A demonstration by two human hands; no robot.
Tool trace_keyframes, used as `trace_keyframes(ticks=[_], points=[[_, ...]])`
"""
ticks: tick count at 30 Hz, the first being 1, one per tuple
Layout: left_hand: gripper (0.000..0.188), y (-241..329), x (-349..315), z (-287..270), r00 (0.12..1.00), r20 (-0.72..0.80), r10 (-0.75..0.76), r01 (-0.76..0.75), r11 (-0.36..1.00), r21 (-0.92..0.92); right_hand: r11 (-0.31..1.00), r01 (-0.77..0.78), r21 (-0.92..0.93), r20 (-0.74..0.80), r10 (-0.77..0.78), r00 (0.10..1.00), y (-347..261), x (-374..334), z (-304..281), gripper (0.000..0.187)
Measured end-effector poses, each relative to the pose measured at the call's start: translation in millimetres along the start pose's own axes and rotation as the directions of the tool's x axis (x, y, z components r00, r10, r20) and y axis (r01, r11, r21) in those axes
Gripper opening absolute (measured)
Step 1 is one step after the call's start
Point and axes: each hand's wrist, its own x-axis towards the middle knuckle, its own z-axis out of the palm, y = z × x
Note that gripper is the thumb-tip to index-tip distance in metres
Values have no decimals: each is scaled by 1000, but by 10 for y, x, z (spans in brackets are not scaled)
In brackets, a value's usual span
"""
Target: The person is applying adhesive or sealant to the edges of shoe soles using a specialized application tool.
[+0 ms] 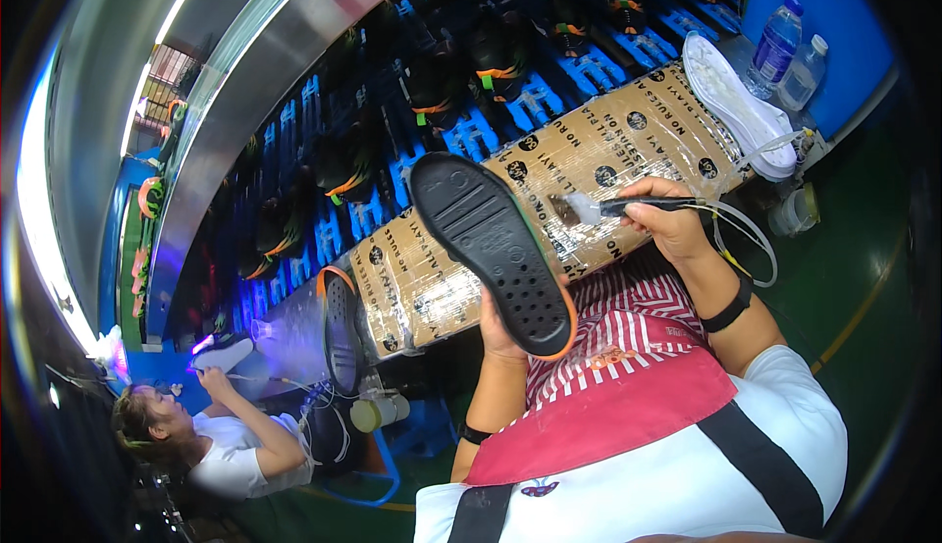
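Note:
My left hand (500, 332) holds a black shoe sole (491, 249) with an orange rim, its patterned underside facing up. My right hand (667, 221) grips a small brush (599, 209) by its dark handle, the whitish bristles pointing left, just right of the sole and over the taped cardboard bench top (589, 141). A thin white tube (756, 234) loops by the right hand. The brush does not touch the sole.
White soles (736, 102) and two clear water bottles (785, 52) lie at the bench's far right. Behind runs a blue conveyor (471, 131) carrying dark shoes. Another black sole (340, 332) stands at the bench's left end. A seated co-worker (226, 445) works on a white sole there.

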Motion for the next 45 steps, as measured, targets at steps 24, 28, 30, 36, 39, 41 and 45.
trace_keyframes(ticks=[24,28,30,36,39,41,45], points=[[72,-294,-121,-28,997,80,19,-27,995,101,597,725,-345,523,-519,676,-297,-303,837,20],[64,-312,-120,51,996,54,67,-72,994,77,391,762,-516,458,-626,631,-219,-274,816,23],[63,-315,-116,-6,993,102,53,-56,998,30,389,789,-476,521,-598,609,-171,-338,843,22],[67,-250,-157,-136,995,-11,103,-100,982,160,505,810,-297,593,-567,571,-216,-406,886,22],[70,-219,-109,-171,993,-46,105,-100,990,100,412,789,-456,527,-590,612,-154,-362,836,23],[68,-229,-126,-194,992,-25,124,-121,989,87,404,803,-439,582,-552,596,-120,-404,855,23],[68,-192,-84,4,993,58,99,-105,987,118,442,825,-353,662,-504,554,-130,-466,855,23]])
